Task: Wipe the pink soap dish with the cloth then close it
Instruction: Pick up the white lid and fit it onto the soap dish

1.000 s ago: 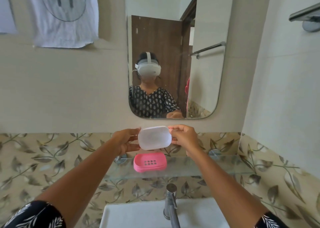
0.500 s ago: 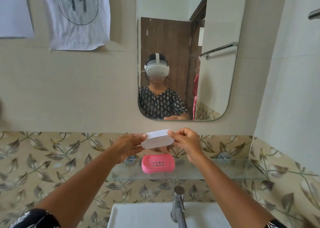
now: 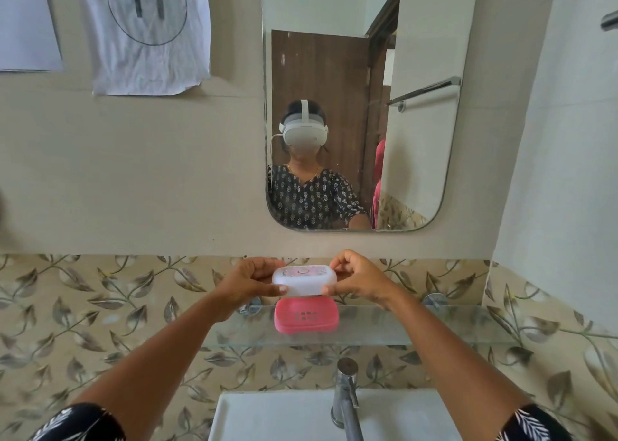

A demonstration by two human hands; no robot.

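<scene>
A glass shelf (image 3: 434, 323) carries the pink soap dish (image 3: 306, 317) near its middle. Just above it I hold the white lid (image 3: 303, 279), my left hand (image 3: 247, 281) and right hand (image 3: 357, 278) fingers pinching its ends.

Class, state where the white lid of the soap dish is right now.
In the head view, the white lid is centre frame, held between left hand and right hand, just above the pink base.
</scene>
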